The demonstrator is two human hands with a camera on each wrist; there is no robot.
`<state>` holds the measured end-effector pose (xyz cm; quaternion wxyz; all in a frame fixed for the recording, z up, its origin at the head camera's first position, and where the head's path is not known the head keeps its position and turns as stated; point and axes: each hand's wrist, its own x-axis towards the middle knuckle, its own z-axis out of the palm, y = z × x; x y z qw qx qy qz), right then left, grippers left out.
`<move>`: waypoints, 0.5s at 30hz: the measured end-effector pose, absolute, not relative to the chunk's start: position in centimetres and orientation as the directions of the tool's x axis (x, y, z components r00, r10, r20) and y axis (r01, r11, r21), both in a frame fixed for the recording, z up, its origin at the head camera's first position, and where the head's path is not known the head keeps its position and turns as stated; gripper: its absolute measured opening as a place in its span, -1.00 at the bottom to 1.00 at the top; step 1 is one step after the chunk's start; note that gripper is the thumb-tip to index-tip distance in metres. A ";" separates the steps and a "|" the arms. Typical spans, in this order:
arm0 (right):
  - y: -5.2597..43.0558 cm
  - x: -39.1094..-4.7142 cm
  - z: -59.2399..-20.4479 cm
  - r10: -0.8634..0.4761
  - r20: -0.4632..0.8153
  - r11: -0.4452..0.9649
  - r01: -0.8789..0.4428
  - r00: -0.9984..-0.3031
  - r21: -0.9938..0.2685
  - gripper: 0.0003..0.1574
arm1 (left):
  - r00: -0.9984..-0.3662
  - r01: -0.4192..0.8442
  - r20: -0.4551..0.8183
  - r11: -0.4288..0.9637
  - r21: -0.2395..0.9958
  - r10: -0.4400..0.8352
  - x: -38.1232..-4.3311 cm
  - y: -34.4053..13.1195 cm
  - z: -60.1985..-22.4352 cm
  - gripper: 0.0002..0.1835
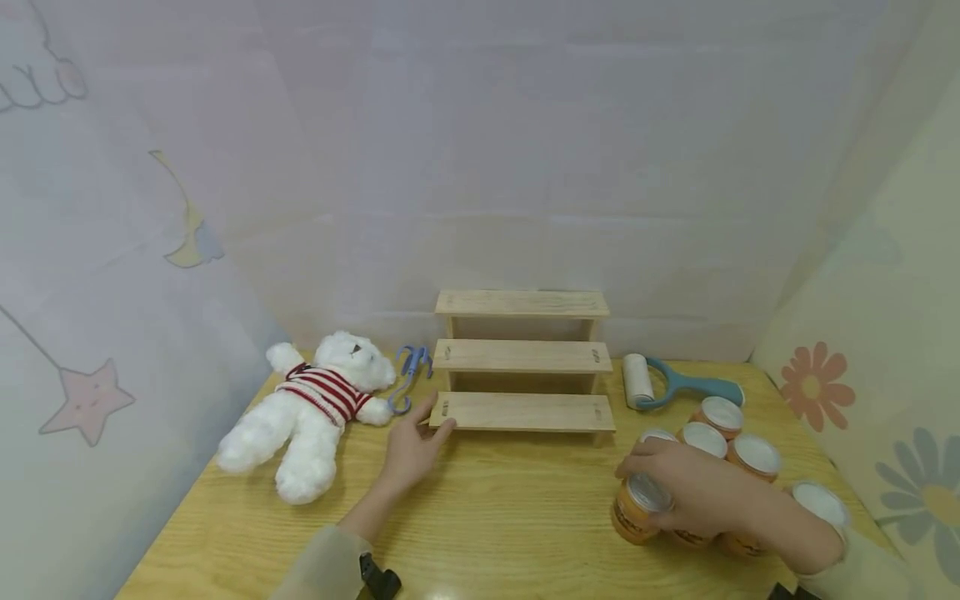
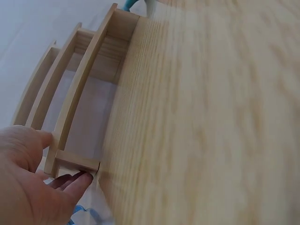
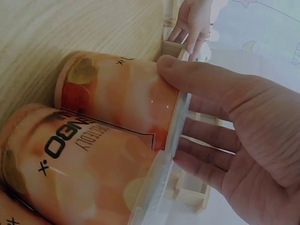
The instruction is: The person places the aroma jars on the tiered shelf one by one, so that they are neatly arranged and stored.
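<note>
My left hand (image 1: 411, 450) holds the left end of the lowest step of a three-tier wooden shelf (image 1: 522, 412). In the left wrist view its thumb lies on the board's edge and the other fingers reach around the end leg (image 2: 77, 161). On the right, my right hand (image 1: 693, 483) grips an orange can (image 1: 632, 515) with a silvery lid near its top. The right wrist view has the thumb on the side of this can (image 3: 124, 96) and the fingers behind its rim. Another orange can (image 3: 79, 164) with dark lettering stands right beside it.
Several more orange cans (image 1: 756, 457) cluster behind and right of my right hand. A lint roller (image 1: 690, 385) with a blue-green handle lies behind them. Left of the shelf are a blue hook (image 1: 408, 375) and a white teddy bear (image 1: 307, 408) in a striped sweater.
</note>
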<state>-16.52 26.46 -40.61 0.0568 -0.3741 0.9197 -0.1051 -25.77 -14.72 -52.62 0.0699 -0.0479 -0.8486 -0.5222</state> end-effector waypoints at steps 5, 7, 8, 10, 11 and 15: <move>26.3 -16.7 -40.3 -0.710 -0.063 0.697 -0.686 -0.702 -0.208 -0.43 | -0.985 0.153 0.172 0.463 0.873 0.002 -26.0 -14.7 -52.7 -0.25; 26.2 -16.7 -40.2 -0.715 -0.066 0.693 -0.691 -0.696 -0.206 -0.44 | -0.985 0.154 0.172 0.465 0.872 0.003 -26.1 -14.7 -52.6 -0.25; 26.2 -16.8 -40.1 -0.718 -0.062 0.689 -0.694 -0.694 -0.210 -0.43 | -0.985 0.153 0.172 0.466 0.872 0.003 -26.1 -14.7 -52.5 -0.25; 26.3 -16.9 -40.0 -0.723 -0.051 0.680 -0.697 -0.689 -0.228 -0.43 | -0.984 0.159 0.177 0.470 0.868 0.005 -26.2 -14.7 -52.3 -0.26; 26.3 -16.9 -39.9 -0.726 -0.046 0.676 -0.698 -0.687 -0.237 -0.42 | -0.985 0.155 0.173 0.470 0.869 0.004 -26.1 -14.7 -52.2 -0.27; 26.4 -17.5 -39.1 -0.738 -0.010 0.654 -0.712 -0.674 -0.254 -0.44 | -0.988 0.140 0.157 0.475 0.869 0.003 -26.1 -14.7 -51.8 -0.30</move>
